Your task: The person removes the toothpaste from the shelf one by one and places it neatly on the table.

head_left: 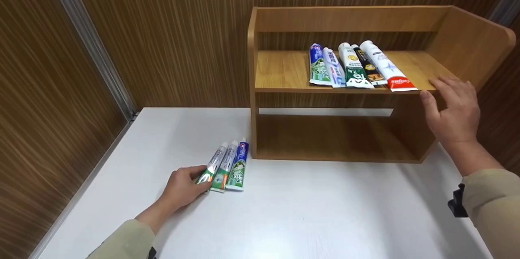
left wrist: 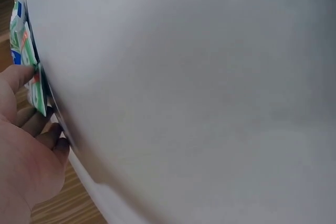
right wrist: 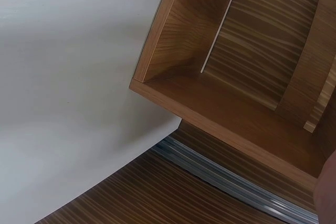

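My left hand (head_left: 183, 188) pinches the leftmost silver-and-green toothpaste tube (head_left: 217, 159) between thumb and fingers, low on the tube near its flat end. In the left wrist view, the green end of this toothpaste tube (left wrist: 38, 94) shows between the thumb and fingers. Close beside it on the table lie a similar toothpaste tube (head_left: 228, 159) and a blue-and-green toothpaste tube (head_left: 239, 165), caps pointing away. At the right, my right hand (head_left: 457, 112) rests on the front edge of the wooden shelf's upper board (head_left: 280, 72), fingers spread and relaxed, holding nothing.
Several toothpaste tubes lie side by side on the upper board, including a red-and-white tube (head_left: 388, 66) nearest the right hand. Below is the lower board (head_left: 325, 137). The shelf stands on a white table (head_left: 304, 210), against a wood-patterned wall (head_left: 183, 47).
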`<state>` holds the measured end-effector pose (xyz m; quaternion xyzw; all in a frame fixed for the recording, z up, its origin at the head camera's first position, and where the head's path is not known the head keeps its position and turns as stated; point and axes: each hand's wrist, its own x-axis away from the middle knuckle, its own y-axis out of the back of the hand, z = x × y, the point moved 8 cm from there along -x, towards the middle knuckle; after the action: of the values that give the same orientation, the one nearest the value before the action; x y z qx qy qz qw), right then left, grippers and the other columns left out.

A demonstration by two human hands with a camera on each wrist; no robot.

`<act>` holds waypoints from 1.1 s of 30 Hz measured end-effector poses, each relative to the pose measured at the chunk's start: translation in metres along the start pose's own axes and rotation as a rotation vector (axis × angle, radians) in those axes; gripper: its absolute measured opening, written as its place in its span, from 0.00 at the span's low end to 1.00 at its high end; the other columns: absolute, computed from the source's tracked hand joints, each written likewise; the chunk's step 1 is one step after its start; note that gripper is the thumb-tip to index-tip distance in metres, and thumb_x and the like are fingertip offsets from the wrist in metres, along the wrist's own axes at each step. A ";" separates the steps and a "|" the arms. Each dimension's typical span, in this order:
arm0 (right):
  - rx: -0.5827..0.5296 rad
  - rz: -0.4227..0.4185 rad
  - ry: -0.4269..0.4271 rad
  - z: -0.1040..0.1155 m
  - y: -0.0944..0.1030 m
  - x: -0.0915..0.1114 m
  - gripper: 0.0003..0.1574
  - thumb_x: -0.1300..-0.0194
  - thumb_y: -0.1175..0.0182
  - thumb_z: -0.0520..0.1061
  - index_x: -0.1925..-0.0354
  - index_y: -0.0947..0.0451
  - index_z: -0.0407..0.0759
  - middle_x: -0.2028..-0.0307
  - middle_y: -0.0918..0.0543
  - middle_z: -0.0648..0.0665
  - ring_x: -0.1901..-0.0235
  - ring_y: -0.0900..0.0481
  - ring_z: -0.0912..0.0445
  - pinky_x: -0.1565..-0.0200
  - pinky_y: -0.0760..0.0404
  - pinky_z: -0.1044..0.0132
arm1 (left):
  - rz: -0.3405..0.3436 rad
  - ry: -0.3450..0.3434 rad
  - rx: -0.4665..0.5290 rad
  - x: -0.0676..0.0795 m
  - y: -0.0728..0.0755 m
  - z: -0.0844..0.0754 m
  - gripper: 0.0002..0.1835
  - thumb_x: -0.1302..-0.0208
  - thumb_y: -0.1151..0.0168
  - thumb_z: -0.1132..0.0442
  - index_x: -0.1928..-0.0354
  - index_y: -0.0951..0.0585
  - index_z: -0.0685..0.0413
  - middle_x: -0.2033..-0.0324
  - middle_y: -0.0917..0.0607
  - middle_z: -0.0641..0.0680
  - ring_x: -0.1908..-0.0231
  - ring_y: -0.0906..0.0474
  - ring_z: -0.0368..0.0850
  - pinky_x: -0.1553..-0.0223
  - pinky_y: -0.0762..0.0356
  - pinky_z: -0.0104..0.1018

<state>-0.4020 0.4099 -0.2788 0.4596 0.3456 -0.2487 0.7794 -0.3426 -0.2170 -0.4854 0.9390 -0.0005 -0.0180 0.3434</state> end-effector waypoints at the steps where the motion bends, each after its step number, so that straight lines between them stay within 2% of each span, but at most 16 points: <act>1: -0.001 -0.001 0.000 0.000 0.000 0.000 0.27 0.31 0.44 0.55 0.36 0.25 0.49 0.37 0.26 0.42 0.33 0.35 0.47 0.27 0.57 0.57 | 0.007 0.000 -0.001 0.000 0.000 0.000 0.31 0.45 0.27 0.58 0.39 0.23 0.58 0.43 0.19 0.55 0.38 0.28 0.53 0.38 0.32 0.50; 11: -0.016 -0.047 0.044 0.003 0.005 0.000 0.26 0.33 0.41 0.52 0.40 0.23 0.44 0.39 0.24 0.38 0.35 0.33 0.45 0.27 0.54 0.55 | 0.011 -0.061 0.021 0.000 -0.001 -0.006 0.29 0.48 0.24 0.57 0.43 0.19 0.57 0.49 0.16 0.53 0.40 0.26 0.52 0.38 0.32 0.50; 17: -0.005 -0.019 0.013 0.001 0.004 0.001 0.27 0.31 0.43 0.54 0.38 0.24 0.47 0.37 0.25 0.41 0.34 0.34 0.47 0.27 0.56 0.57 | 0.011 -0.072 0.032 0.000 -0.001 -0.007 0.29 0.49 0.24 0.58 0.44 0.18 0.58 0.50 0.15 0.53 0.40 0.26 0.52 0.37 0.32 0.50; 26: -0.002 -0.007 0.018 0.002 0.002 0.001 0.27 0.31 0.43 0.54 0.38 0.24 0.46 0.37 0.25 0.40 0.33 0.35 0.47 0.27 0.56 0.57 | 0.005 -0.056 0.001 -0.001 0.000 -0.005 0.30 0.49 0.24 0.57 0.42 0.19 0.56 0.47 0.17 0.53 0.39 0.28 0.53 0.37 0.34 0.52; 33: 0.002 -0.010 0.023 0.005 0.002 -0.001 0.27 0.31 0.43 0.54 0.38 0.24 0.46 0.38 0.25 0.40 0.34 0.34 0.47 0.27 0.56 0.56 | 0.012 -0.017 0.051 0.000 0.007 -0.014 0.33 0.46 0.26 0.55 0.37 0.24 0.57 0.40 0.22 0.55 0.35 0.33 0.55 0.35 0.36 0.52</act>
<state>-0.4001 0.4064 -0.2753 0.4614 0.3566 -0.2474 0.7738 -0.3419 -0.2130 -0.4705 0.9472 -0.0097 -0.0238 0.3196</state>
